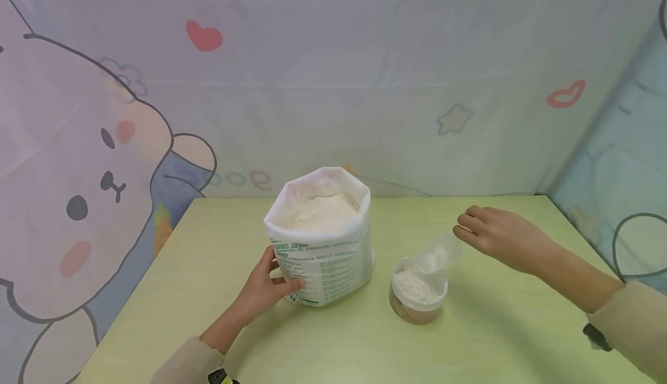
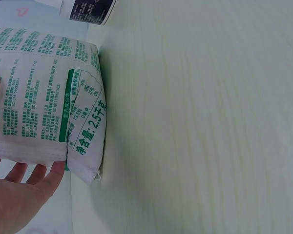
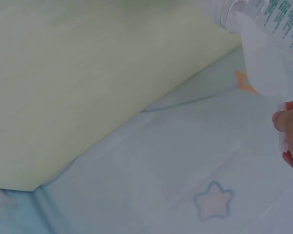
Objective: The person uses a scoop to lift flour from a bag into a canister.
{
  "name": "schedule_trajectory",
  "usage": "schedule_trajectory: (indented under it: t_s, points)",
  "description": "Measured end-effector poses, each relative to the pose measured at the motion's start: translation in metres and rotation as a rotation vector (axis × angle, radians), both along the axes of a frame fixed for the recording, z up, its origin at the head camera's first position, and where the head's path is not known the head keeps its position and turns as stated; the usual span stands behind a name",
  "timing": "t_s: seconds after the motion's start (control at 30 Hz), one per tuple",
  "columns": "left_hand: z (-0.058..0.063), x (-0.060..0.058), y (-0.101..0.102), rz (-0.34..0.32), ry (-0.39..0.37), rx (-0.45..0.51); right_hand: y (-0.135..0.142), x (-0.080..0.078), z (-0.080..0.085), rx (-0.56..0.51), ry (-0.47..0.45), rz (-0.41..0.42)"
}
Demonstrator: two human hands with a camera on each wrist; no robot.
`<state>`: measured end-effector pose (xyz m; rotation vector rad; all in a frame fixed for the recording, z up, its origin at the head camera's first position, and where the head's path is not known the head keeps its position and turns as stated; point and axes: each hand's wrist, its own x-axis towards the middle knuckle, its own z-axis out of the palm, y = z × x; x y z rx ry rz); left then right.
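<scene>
A white flour bag [image 1: 336, 271] with green print stands upright on the table, its top turned open and white flour [image 1: 320, 213] showing inside. My left hand [image 1: 263, 288] holds its lower left side, thumb on the front and fingers around the side. In my right hand [image 1: 502, 236] is the handle of a translucent plastic scoop [image 1: 439, 253], its bowl tilted down over a round clear jar [image 1: 416, 315]. White flour [image 1: 411, 284] lies in the jar. The scoop [image 3: 266, 63] and my pinching fingertips [image 3: 282, 121] also show at the right of the right wrist view.
The pale green table [image 1: 333, 349] ends at the back against a hanging cloth [image 1: 333, 83] printed with hearts and a cartoon bear. Another cloth [image 1: 636, 152] closes off the right side. The jar stands just right of the bag, near its base.
</scene>
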<state>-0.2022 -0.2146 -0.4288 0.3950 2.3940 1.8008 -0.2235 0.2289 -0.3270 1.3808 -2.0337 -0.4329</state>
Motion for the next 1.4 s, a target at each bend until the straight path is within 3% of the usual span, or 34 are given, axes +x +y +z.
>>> schedule_trajectory:
  t_s: [0.17,0.27,0.77,1.07,1.4]
  points:
    - [-0.002,-0.002,0.000,-0.001,0.008,-0.007,-0.008,0.003,0.003,0.038,0.195,0.112]
    - [-0.001,-0.001,0.000,0.001,0.007,-0.005,-0.012,0.004,0.002,0.037,0.262,0.152]
    - [-0.002,-0.001,0.000,0.001,0.006,-0.008,-0.017,0.007,-0.002,0.123,0.302,0.136]
    - [-0.002,-0.001,0.000,0.007,0.003,-0.014,-0.016,0.008,0.005,0.092,0.205,0.098]
    - [-0.002,-0.001,0.000,0.002,0.008,-0.006,-0.006,0.007,0.001,-0.039,-0.053,-0.031]
